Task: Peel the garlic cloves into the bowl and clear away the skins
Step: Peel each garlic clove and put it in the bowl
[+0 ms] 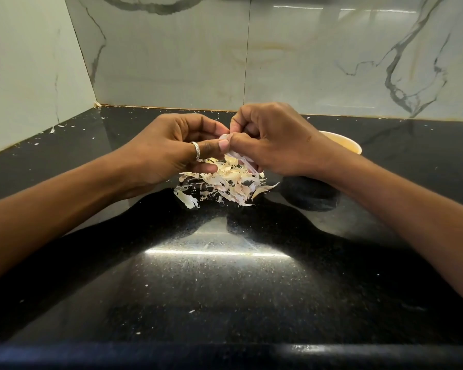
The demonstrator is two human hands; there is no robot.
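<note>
1. Black speckled countertop [225, 289] fills the lower view, glossy, with a bright bar of light reflected across the middle.
2. Behind it stands a white marble-look wall [305, 62] with grey veins, meeting a second wall at the left corner.
3. Left hand [171, 145] is up above the counter, fingers curled in, thumb and fingertips pinching the garlic clove from the left.
4. Right hand [273, 140] meets it knuckle to knuckle, fingers curled tight and pinching the same clove from the right.
5. Pile of skins [225, 185] lies on the counter directly under both hands, pale papery flakes loosely heaped.
6. Cream bowl [345, 144] sits on the counter behind the right wrist. Only a slice of its rim and inner wall shows, and I can't tell what's in it.
7. A strip of skin [242, 162] hangs down from the right hand's grip, trailing toward the pile.
8. The garlic clove [224, 136] itself barely shows, just a pale sliver between the fingertips, held in the air.
9. A silver ring [195, 150] is on the left hand.
</note>
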